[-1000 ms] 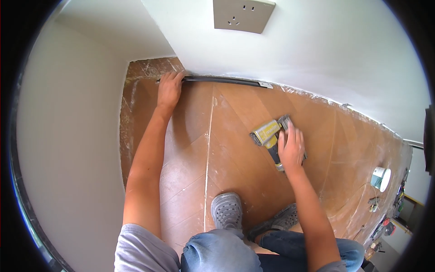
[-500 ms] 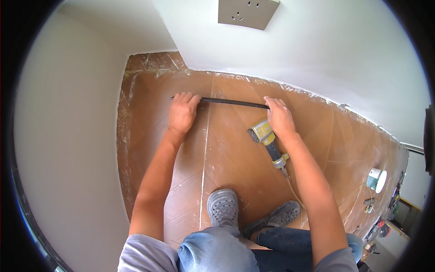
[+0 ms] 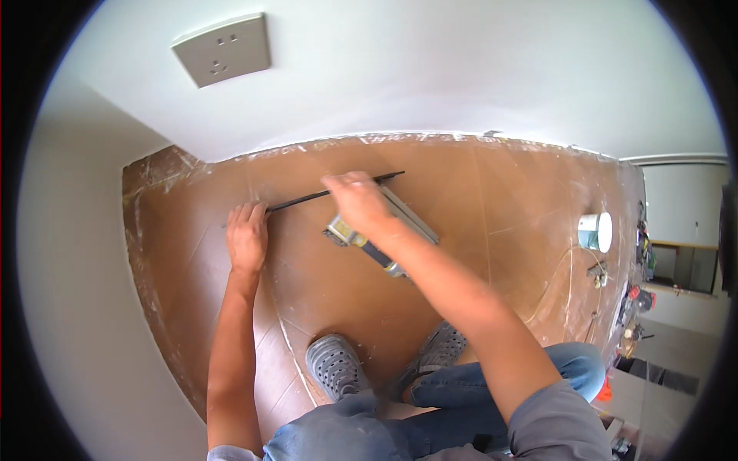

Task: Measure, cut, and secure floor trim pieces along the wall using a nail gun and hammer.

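The fingers of the left hand (image 3: pixel 247 230) are bent together over the black strip (image 3: pixel 300 200), clamped near its nine o'clock end. Those of the right hand (image 3: pixel 357 196) are blurred and lie across the strip nearer its other end; whether they grip it I cannot tell. The strip runs from the left hand toward between two and three o'clock, its tip showing past the right hand, and lies well apart from the wall (image 3: pixel 461 69) at twelve.

Reckoned from the right hand, the nailer (image 3: pixel 374 252) is just beside at six o'clock on the brown floor (image 3: pixel 461 223), partly hidden under the forearm. The grey shoes (image 3: pixel 336 366) stand at six and five, the tub (image 3: pixel 596 233) just past three, the socket (image 3: pixel 223 50) between ten and eleven.
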A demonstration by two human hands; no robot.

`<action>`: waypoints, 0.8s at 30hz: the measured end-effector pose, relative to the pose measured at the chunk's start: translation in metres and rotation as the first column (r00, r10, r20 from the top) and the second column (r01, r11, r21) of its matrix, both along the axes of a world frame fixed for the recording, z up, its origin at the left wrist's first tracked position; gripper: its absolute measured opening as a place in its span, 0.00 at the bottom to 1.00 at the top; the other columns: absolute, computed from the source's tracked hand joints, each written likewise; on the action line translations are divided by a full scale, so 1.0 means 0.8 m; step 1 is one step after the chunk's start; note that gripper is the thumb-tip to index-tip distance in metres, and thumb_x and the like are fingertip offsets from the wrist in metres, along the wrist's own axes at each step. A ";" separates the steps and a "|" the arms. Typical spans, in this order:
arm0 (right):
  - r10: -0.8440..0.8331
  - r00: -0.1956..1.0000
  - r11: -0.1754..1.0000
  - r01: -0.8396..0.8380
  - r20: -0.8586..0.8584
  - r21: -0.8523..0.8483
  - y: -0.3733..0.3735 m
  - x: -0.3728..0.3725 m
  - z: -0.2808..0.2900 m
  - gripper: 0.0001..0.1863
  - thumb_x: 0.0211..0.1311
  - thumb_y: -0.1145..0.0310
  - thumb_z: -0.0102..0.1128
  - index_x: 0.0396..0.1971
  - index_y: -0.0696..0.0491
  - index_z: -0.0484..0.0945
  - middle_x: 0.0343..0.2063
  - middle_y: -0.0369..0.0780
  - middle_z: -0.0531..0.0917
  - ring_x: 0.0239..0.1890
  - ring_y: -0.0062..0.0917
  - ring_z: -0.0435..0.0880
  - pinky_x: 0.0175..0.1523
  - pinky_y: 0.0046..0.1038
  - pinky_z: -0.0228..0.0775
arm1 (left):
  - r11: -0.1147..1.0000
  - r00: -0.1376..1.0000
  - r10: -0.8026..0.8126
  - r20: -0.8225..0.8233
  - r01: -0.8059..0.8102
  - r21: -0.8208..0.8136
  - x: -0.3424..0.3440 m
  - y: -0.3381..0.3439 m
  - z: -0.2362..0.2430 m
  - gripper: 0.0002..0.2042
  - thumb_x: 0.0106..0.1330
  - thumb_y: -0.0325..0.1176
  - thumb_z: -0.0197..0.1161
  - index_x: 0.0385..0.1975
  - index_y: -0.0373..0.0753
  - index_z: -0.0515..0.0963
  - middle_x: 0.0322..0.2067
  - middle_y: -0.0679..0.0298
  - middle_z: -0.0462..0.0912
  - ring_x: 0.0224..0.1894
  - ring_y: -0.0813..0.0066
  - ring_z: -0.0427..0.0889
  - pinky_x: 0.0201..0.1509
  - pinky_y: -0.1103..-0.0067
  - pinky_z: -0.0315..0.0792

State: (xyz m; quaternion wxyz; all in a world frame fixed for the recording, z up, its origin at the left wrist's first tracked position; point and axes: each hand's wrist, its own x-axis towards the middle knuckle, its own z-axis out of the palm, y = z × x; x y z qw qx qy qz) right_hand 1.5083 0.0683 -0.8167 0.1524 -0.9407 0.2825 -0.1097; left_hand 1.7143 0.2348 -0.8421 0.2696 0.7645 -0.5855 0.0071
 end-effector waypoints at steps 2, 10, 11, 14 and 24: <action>0.072 0.989 0.996 -0.079 0.131 0.051 0.020 0.022 0.000 0.15 0.60 0.78 0.52 0.46 0.57 0.80 0.38 0.47 0.86 0.43 0.43 0.84 0.54 0.43 0.73 | 0.999 0.999 -0.011 -0.031 0.009 -0.050 -0.023 -0.016 0.002 0.11 0.58 0.24 0.66 0.41 0.38 0.80 0.39 0.57 0.81 0.43 0.53 0.79 0.49 0.65 0.74; 0.094 0.973 0.981 -0.127 0.209 0.146 0.045 0.067 -0.015 0.18 0.62 0.77 0.51 0.52 0.57 0.78 0.43 0.49 0.85 0.49 0.43 0.83 0.57 0.42 0.71 | 0.995 0.988 -0.056 -0.143 0.068 0.076 -0.024 -0.027 0.001 0.12 0.59 0.26 0.66 0.44 0.42 0.81 0.37 0.57 0.83 0.45 0.52 0.80 0.54 0.62 0.72; 0.107 0.989 0.983 -0.121 0.107 0.137 0.043 0.062 -0.017 0.19 0.62 0.78 0.51 0.53 0.57 0.78 0.45 0.48 0.85 0.50 0.41 0.83 0.59 0.40 0.70 | 0.989 0.984 -0.128 -0.123 0.136 0.062 -0.015 -0.024 0.002 0.11 0.59 0.26 0.66 0.42 0.42 0.81 0.35 0.57 0.84 0.45 0.54 0.80 0.55 0.62 0.72; 0.140 0.986 0.981 -0.151 0.089 0.123 0.035 0.048 -0.019 0.20 0.61 0.80 0.51 0.53 0.56 0.78 0.47 0.45 0.85 0.53 0.39 0.81 0.62 0.39 0.67 | 0.974 0.967 -0.138 -0.213 0.172 0.149 0.006 -0.013 0.005 0.09 0.60 0.26 0.66 0.40 0.39 0.82 0.36 0.57 0.85 0.43 0.55 0.82 0.52 0.64 0.74; 0.112 0.987 0.990 -0.120 0.120 0.069 0.000 0.070 -0.003 0.14 0.62 0.79 0.55 0.44 0.53 0.84 0.40 0.42 0.86 0.48 0.37 0.82 0.55 0.38 0.70 | 0.988 0.683 0.045 -0.729 0.080 0.136 0.083 -0.010 0.005 0.06 0.64 0.23 0.64 0.40 0.38 0.83 0.38 0.58 0.86 0.40 0.67 0.85 0.46 0.73 0.76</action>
